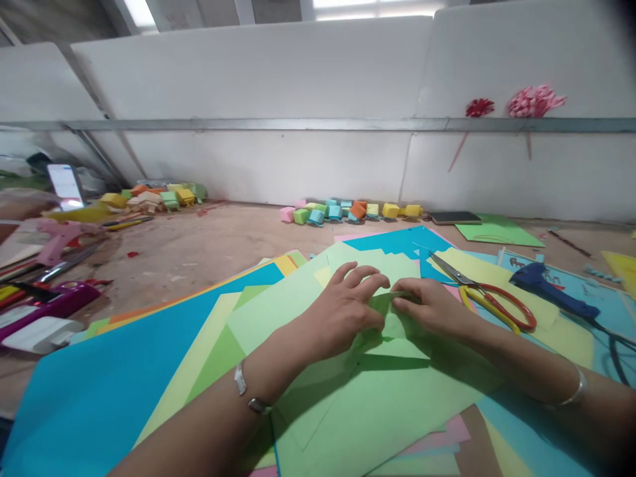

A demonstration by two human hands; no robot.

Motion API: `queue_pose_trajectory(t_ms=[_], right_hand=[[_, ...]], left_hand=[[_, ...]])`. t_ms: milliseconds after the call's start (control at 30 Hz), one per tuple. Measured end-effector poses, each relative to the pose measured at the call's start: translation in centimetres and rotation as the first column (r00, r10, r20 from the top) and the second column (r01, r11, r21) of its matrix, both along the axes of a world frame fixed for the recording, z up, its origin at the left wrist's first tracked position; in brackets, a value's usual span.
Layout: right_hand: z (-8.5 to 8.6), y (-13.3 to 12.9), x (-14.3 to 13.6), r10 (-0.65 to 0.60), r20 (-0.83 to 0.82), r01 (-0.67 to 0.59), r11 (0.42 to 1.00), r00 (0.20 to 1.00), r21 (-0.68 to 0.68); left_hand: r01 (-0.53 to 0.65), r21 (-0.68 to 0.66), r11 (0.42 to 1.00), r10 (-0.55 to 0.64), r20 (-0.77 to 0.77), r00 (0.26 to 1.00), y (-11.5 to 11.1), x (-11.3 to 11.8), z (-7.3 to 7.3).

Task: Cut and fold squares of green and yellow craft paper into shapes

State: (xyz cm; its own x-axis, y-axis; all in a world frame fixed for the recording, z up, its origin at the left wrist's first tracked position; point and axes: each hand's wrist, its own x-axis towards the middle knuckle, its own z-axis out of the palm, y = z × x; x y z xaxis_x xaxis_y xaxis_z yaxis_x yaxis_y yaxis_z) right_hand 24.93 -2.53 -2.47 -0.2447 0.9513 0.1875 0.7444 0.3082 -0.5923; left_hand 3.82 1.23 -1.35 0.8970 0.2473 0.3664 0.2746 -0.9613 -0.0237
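Observation:
A small piece of green paper point(392, 323) stands between my two hands, partly covered by them. My right hand point(430, 305) pinches its upper edge between thumb and fingers. Just left of it is my left hand point(348, 310), its fingers bent and spread apart, with thumb and forefinger tips beside the same piece. Under both hands lie large light green sheets point(387, 411). Scissors point(484, 288) with red and yellow handles rest slightly open to the right of my right hand.
A blue glue gun point(554, 291) with a cord lies far right. Blue sheets point(124, 371) spread left. Small coloured paper cubes point(335, 212) line the wall. At left are a pink glue gun point(62, 240), a purple tool point(50, 308) and a phone point(66, 187). Another person's hand point(24, 204) shows there.

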Motion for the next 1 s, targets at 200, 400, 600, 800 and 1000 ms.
queue_pose_trajectory(t_ms=[200, 400, 600, 800, 1000], right_hand=[[-0.2, 0.3, 0.2, 0.013, 0.034, -0.013, 1.000, 0.999, 0.006], [-0.4, 0.5, 0.5, 0.034, 0.044, -0.034, 0.999, 0.998, 0.012], [-0.3, 0.2, 0.2, 0.019, 0.037, -0.020, 1.000, 0.999, 0.016], [-0.4, -0.2, 0.1, 0.022, 0.114, -0.034, 0.994, 0.993, 0.101], [-1.2, -0.2, 0.3, 0.028, 0.372, -0.131, 0.958, 0.928, 0.256]], left_hand=[[0.015, 0.041, 0.999, -0.014, -0.025, 1.000, 0.0, 0.6, -0.4], [0.056, 0.081, 0.995, -0.055, -0.023, 0.998, 0.2, 0.8, -0.7], [0.019, 0.132, 0.991, -0.017, -0.018, 1.000, 0.0, 0.2, 0.3], [-0.186, 0.113, 0.976, 0.198, -0.109, 0.974, -0.9, -3.3, 2.3], [-0.299, 0.060, 0.952, 0.303, -0.306, 0.903, -1.1, -4.5, 1.1]])
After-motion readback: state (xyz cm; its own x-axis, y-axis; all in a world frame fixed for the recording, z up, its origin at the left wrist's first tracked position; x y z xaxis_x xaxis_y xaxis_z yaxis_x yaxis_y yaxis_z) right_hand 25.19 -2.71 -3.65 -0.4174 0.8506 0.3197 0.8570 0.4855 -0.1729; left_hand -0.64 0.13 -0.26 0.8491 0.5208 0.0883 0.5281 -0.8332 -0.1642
